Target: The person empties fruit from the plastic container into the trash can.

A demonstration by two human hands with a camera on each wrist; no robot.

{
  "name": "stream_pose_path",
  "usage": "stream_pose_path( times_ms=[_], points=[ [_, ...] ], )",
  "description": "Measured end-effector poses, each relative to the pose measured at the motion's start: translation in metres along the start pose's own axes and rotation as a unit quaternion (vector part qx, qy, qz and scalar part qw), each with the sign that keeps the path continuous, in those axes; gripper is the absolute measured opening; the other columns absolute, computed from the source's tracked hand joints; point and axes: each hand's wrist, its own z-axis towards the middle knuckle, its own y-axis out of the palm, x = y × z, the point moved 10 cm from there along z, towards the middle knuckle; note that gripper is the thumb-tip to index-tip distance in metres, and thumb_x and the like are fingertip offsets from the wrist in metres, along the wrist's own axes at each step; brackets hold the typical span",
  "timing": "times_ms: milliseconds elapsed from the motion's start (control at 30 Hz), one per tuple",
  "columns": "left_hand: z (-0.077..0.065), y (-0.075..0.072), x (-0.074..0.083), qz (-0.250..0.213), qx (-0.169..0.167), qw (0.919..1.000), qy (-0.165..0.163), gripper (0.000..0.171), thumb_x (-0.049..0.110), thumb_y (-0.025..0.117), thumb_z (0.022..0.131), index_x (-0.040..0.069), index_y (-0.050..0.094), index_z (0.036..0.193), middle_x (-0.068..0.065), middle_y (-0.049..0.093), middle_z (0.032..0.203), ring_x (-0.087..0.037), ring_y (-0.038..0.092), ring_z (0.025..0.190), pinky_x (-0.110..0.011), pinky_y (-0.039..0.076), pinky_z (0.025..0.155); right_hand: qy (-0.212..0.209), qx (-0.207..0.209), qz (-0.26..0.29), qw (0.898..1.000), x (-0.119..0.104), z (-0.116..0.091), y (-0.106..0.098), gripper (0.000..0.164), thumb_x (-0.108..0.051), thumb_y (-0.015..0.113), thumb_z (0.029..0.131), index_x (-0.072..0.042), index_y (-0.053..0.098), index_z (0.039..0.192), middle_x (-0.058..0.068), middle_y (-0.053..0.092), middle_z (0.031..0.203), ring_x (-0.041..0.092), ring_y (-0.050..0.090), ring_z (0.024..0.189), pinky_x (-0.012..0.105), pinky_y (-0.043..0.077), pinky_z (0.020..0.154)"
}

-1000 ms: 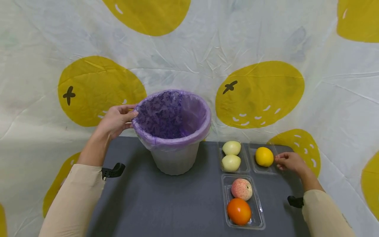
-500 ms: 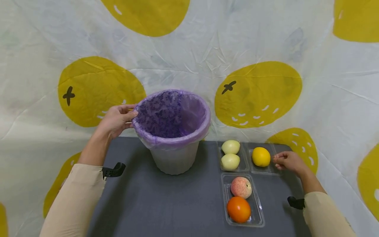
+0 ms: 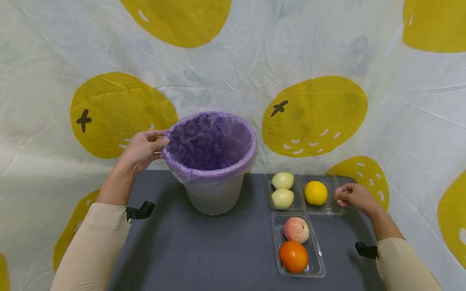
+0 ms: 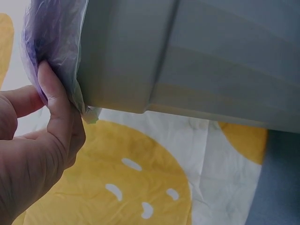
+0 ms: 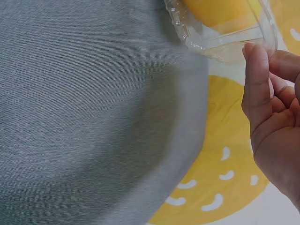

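Observation:
In the head view my left hand (image 3: 141, 148) pinches the rim of a pale bin (image 3: 216, 198) lined with a purple patterned bag (image 3: 218, 173). The left wrist view shows my thumb and fingers on either side of the folded bag (image 4: 58, 42). My right hand (image 3: 354, 197) pinches the right rim of a clear plastic tray (image 3: 329, 208) with one yellow-orange fruit (image 3: 316, 193) in it. In the right wrist view, thumb and fingertips grip the rim of that tray (image 5: 220, 49).
Left of that tray, another clear tray (image 3: 270, 200) holds two pale yellow-green fruits (image 3: 282, 199). A third clear tray (image 3: 319, 266), nearer, holds a peach (image 3: 296, 230) and a round orange fruit (image 3: 293, 256). The dark grey table (image 3: 200, 250) meets a fruit-print cloth (image 3: 225, 81) behind.
The yellow-orange fruit has shifted left within its tray, away from my right hand. My left hand stays on the bin rim. The head view has shifted slightly.

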Motion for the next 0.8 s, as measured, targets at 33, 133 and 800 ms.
stream_pose_path(
  times_ms=[33, 133, 800],
  points=[
    [0.0, 0.0, 0.0, 0.002, -0.001, 1.0, 0.0, 0.061, 0.021, 0.057, 0.107, 0.006, 0.034, 0.161, 0.0, 0.05, 0.133, -0.008, 0.062, 0.091, -0.022, 0.058, 0.079, -0.003, 0.001, -0.003, 1.0, -0.002, -0.001, 0.0, 0.03, -0.007, 0.06, 0.105, 0.02, 0.056, 0.116, 0.009, 0.07, 0.089, 0.011, 0.067, 0.071, 0.027, 0.062, 0.067],
    [0.001, 0.0, -0.001, 0.002, -0.001, 1.0, 0.002, 0.061, 0.021, 0.057, 0.107, 0.006, 0.034, 0.161, 0.0, 0.049, 0.134, -0.008, 0.062, 0.092, -0.023, 0.058, 0.078, -0.01, 0.011, -0.008, 1.0, -0.006, -0.003, -0.004, 0.031, -0.009, 0.061, 0.105, 0.019, 0.055, 0.116, 0.008, 0.07, 0.088, 0.011, 0.067, 0.071, 0.028, 0.062, 0.068],
    [0.0, -0.001, -0.003, 0.017, 0.002, 0.9998, 0.003, 0.062, 0.024, 0.056, 0.107, 0.009, 0.033, 0.163, -0.009, 0.038, 0.155, -0.008, 0.06, 0.097, -0.023, 0.057, 0.079, -0.035, 0.051, 0.025, 0.998, -0.046, -0.013, -0.023, 0.045, -0.02, 0.063, 0.105, 0.019, 0.051, 0.124, 0.003, 0.07, 0.093, 0.01, 0.07, 0.075, 0.026, 0.063, 0.072]
  ],
)
